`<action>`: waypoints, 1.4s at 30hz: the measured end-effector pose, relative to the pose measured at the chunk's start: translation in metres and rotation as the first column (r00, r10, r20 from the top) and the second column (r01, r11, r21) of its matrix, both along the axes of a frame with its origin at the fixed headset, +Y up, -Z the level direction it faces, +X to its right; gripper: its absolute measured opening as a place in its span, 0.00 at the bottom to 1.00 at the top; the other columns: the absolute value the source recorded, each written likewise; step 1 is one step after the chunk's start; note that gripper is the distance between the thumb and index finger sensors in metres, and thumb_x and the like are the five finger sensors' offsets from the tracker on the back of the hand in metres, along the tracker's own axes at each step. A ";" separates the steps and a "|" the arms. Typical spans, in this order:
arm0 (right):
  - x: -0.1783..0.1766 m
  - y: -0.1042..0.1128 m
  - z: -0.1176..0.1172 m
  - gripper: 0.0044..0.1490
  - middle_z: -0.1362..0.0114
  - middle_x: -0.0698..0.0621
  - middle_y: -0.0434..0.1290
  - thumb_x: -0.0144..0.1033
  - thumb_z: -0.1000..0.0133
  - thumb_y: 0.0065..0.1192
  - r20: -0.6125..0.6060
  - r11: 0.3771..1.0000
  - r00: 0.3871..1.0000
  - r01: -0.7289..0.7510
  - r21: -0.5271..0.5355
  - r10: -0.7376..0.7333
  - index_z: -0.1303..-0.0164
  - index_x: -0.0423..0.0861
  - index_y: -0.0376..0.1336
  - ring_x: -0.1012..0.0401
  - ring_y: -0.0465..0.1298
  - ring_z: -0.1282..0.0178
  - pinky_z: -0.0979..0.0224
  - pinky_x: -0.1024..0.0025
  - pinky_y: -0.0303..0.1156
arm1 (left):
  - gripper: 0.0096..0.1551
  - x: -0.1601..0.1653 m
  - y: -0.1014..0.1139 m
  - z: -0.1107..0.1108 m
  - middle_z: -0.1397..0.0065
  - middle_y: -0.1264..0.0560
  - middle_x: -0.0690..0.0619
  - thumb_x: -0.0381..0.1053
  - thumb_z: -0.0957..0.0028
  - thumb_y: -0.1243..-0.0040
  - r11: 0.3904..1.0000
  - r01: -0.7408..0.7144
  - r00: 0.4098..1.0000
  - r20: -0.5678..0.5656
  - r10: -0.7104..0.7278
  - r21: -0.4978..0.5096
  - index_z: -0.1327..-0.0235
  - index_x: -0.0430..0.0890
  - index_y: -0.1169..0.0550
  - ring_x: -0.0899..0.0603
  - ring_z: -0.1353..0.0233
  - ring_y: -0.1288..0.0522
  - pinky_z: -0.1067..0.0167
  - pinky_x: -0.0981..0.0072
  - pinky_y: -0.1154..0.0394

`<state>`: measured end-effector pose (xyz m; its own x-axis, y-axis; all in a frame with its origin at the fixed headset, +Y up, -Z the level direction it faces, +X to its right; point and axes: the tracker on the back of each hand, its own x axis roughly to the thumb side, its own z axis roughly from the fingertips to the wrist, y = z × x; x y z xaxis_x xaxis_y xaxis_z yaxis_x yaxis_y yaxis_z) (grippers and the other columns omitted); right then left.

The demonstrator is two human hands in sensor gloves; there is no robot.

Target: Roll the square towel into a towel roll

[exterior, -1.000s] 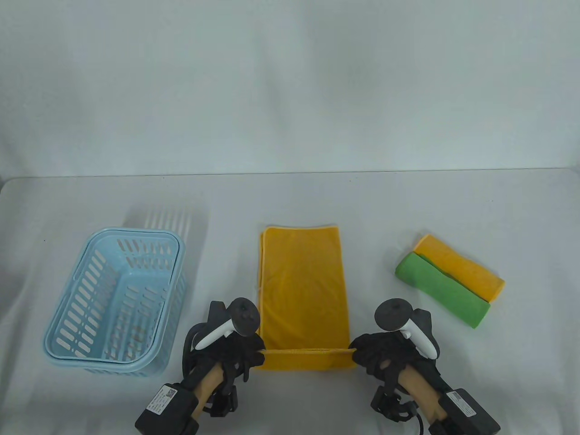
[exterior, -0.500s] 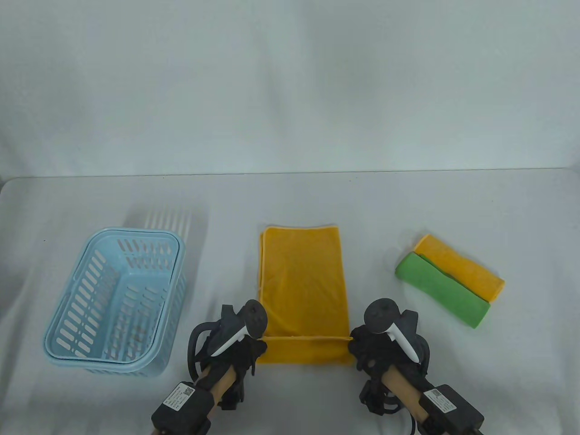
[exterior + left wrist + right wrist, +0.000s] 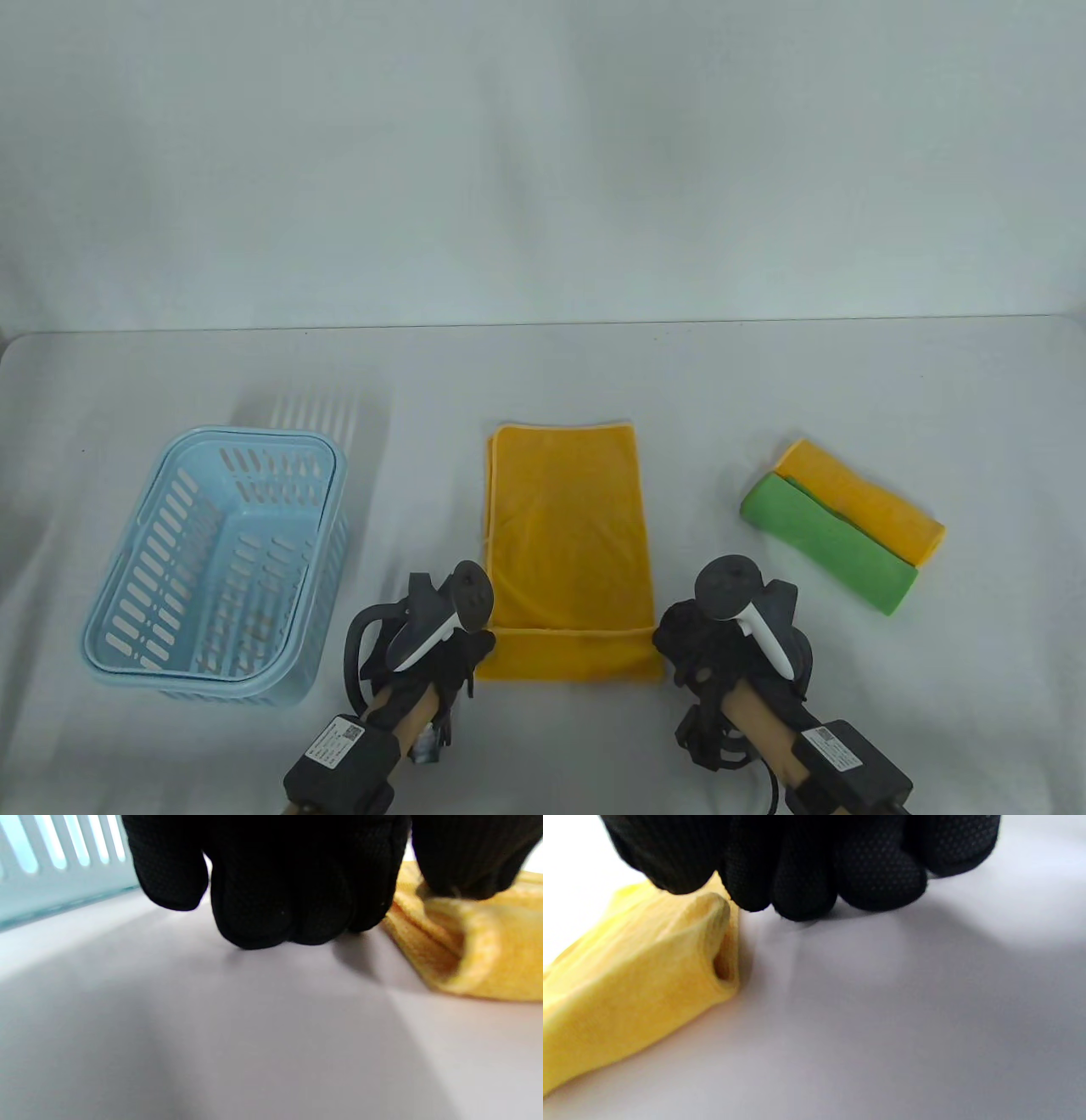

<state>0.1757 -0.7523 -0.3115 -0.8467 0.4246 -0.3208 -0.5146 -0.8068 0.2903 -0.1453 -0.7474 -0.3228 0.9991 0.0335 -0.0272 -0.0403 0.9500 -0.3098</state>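
Table view: yellow towel (image 3: 567,543), near end folded, between both hands.

Fingertips of left hand (image 3: 462,658) and right hand (image 3: 691,649) hidden under trackers in table view. Yellow towel (image 3: 475,950) cut off by both wrist views' edges. Basket (image 3: 51,866) blurred, cropped.

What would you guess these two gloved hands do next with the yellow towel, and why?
Probably tuck and roll the folded near end one more turn away from the person. The left hand and right hand each pinch an end of the yellow towel, only a short flap is turned over, and most of it lies flat ahead.
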 end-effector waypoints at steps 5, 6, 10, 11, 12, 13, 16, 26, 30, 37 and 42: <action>0.002 0.008 0.002 0.36 0.41 0.54 0.78 0.56 0.61 0.65 0.007 0.998 0.999 0.049 0.031 -0.049 0.41 0.57 0.66 0.52 0.78 0.43 0.36 0.48 0.70 | 0.37 -0.004 0.007 0.000 0.37 0.20 0.58 0.67 0.63 0.38 0.999 -0.038 0.999 0.000 0.038 0.027 0.38 0.57 0.23 0.46 0.40 0.17 0.34 0.46 0.26; 0.002 0.010 0.003 0.37 0.40 0.54 0.78 0.55 0.61 0.66 0.004 0.998 0.998 0.058 0.037 -0.058 0.40 0.57 0.66 0.52 0.78 0.42 0.36 0.48 0.70 | 0.37 -0.004 0.009 0.000 0.37 0.20 0.58 0.68 0.64 0.38 0.999 -0.042 0.999 0.003 0.042 0.033 0.38 0.57 0.23 0.46 0.39 0.17 0.33 0.46 0.27; -0.004 0.021 0.008 0.39 0.37 0.54 0.77 0.56 0.61 0.66 -0.031 0.994 0.998 0.066 0.089 -0.063 0.38 0.57 0.65 0.51 0.77 0.39 0.34 0.47 0.70 | 0.40 0.002 0.022 0.006 0.35 0.21 0.57 0.70 0.66 0.38 0.994 -0.055 0.997 0.058 0.050 0.093 0.37 0.57 0.23 0.45 0.37 0.18 0.33 0.45 0.27; -0.006 0.024 0.010 0.39 0.37 0.54 0.76 0.56 0.61 0.66 -0.047 0.993 0.998 0.050 0.107 -0.045 0.38 0.57 0.65 0.51 0.77 0.38 0.34 0.47 0.70 | 0.41 0.004 0.025 0.009 0.34 0.21 0.57 0.70 0.66 0.38 0.992 -0.059 0.996 0.076 0.051 0.107 0.36 0.57 0.24 0.45 0.37 0.18 0.33 0.45 0.27; -0.007 0.025 0.011 0.39 0.36 0.54 0.76 0.56 0.62 0.66 -0.057 0.992 0.998 0.038 0.116 -0.032 0.38 0.57 0.64 0.51 0.76 0.38 0.34 0.47 0.69 | 0.42 0.006 0.027 0.010 0.34 0.21 0.57 0.70 0.66 0.37 0.992 -0.062 0.995 0.087 0.052 0.114 0.36 0.57 0.24 0.45 0.36 0.18 0.33 0.45 0.27; -0.011 0.028 0.013 0.40 0.36 0.54 0.76 0.57 0.62 0.66 -0.086 0.990 0.996 0.016 0.139 -0.004 0.38 0.57 0.64 0.51 0.76 0.37 0.33 0.47 0.69 | 0.42 0.010 0.030 0.013 0.33 0.22 0.57 0.71 0.66 0.37 0.990 -0.066 0.992 0.116 0.051 0.128 0.35 0.57 0.24 0.45 0.36 0.18 0.33 0.45 0.27; -0.019 0.031 0.017 0.41 0.34 0.55 0.75 0.57 0.62 0.67 -0.135 0.988 0.991 0.003 0.155 0.018 0.37 0.58 0.63 0.51 0.75 0.35 0.33 0.47 0.69 | 0.43 0.019 0.034 0.019 0.32 0.23 0.57 0.71 0.67 0.37 0.988 -0.066 0.982 0.184 0.039 0.143 0.34 0.57 0.25 0.45 0.34 0.19 0.32 0.45 0.28; -0.054 0.007 0.024 0.44 0.24 0.54 0.60 0.52 0.60 0.65 -0.380 0.988 0.915 -0.099 0.119 0.137 0.32 0.56 0.56 0.49 0.60 0.22 0.24 0.43 0.57 | 0.42 0.056 0.009 0.033 0.22 0.32 0.59 0.65 0.64 0.38 0.996 0.080 0.885 0.458 -0.085 0.030 0.30 0.62 0.31 0.45 0.23 0.28 0.27 0.45 0.32; -0.059 0.000 0.027 0.44 0.23 0.56 0.59 0.52 0.61 0.66 -0.399 0.959 0.874 -0.226 0.171 0.277 0.32 0.56 0.58 0.50 0.60 0.21 0.23 0.43 0.57 | 0.41 0.056 0.003 0.034 0.22 0.34 0.59 0.64 0.63 0.39 0.994 0.111 0.876 0.470 -0.107 0.019 0.30 0.61 0.30 0.45 0.22 0.30 0.27 0.45 0.32; -0.060 -0.008 0.027 0.41 0.25 0.60 0.58 0.49 0.61 0.70 -0.375 0.925 0.852 -0.288 0.247 0.365 0.37 0.60 0.57 0.52 0.63 0.23 0.24 0.45 0.59 | 0.41 0.052 0.001 0.032 0.21 0.36 0.60 0.64 0.62 0.39 0.995 0.095 0.888 0.454 -0.078 -0.015 0.30 0.62 0.32 0.45 0.22 0.31 0.27 0.46 0.32; -0.064 -0.007 0.029 0.34 0.28 0.59 0.63 0.40 0.58 0.69 -0.359 0.876 0.815 -0.338 0.344 0.455 0.40 0.60 0.60 0.53 0.68 0.26 0.26 0.47 0.64 | 0.42 0.051 -0.001 0.032 0.21 0.38 0.61 0.65 0.63 0.39 0.994 0.111 0.892 0.443 -0.095 -0.012 0.30 0.63 0.35 0.47 0.22 0.33 0.26 0.47 0.32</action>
<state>0.1116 -0.7598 -0.2824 -0.9845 0.0377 0.1713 -0.0101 -0.9872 0.1594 -0.0943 -0.7482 -0.2910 0.9065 -0.0627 0.4176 0.2058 0.9292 -0.3070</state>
